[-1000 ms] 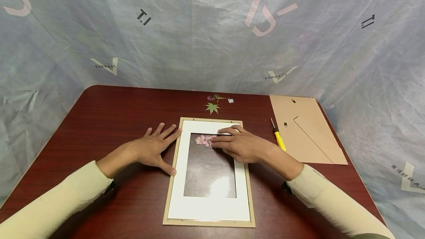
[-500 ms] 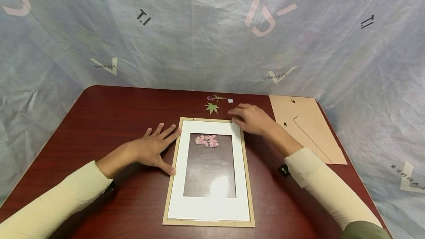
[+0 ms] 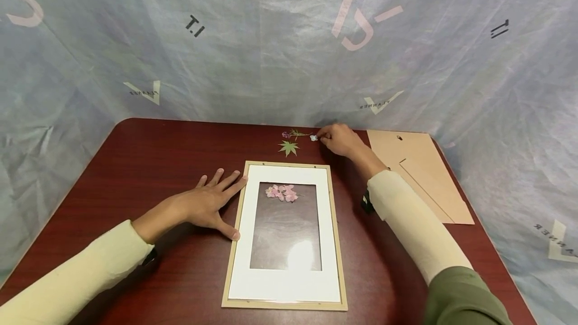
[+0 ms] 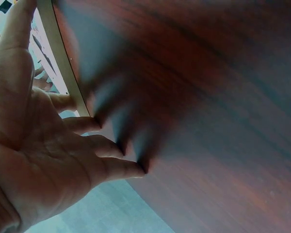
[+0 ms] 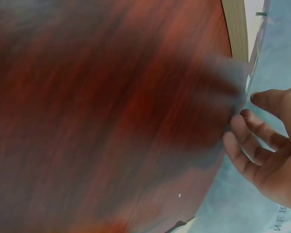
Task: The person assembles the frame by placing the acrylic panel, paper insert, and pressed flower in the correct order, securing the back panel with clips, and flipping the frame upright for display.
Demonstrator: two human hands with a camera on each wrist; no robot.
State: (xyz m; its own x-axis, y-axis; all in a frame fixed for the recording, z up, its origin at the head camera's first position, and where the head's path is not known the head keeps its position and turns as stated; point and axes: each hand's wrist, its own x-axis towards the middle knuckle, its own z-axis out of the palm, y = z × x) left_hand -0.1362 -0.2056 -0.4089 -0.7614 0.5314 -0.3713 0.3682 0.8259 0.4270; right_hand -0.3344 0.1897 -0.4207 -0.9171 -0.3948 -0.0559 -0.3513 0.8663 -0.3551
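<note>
A wooden picture frame (image 3: 229, 270) with a white mat (image 3: 284, 285) lies flat on the dark red table. Behind its window, a pressed pink flower sprig (image 3: 282, 193) lies near the top. My left hand (image 3: 203, 204) is spread, with thumb and index finger touching the frame's left edge. At the table's far side, my right hand (image 3: 340, 139) reaches a small pale flower (image 3: 313, 138). Its fingers are loosely bent, and the right wrist view shows a gap between thumb and fingertips. Whether they touch the flower I cannot tell.
A green maple leaf (image 3: 288, 148) and a purple flower sprig (image 3: 289, 134) lie beyond the frame. To the right is a brown backing board (image 3: 420, 179), partly covered by my right arm. Grey printed sheeting (image 3: 262, 54) hangs behind the table.
My right hand has left the pink flower sprig and moved away over the frame to the pale flower. The yellow-handled tool is now hidden by the right arm. My left hand stays put.
</note>
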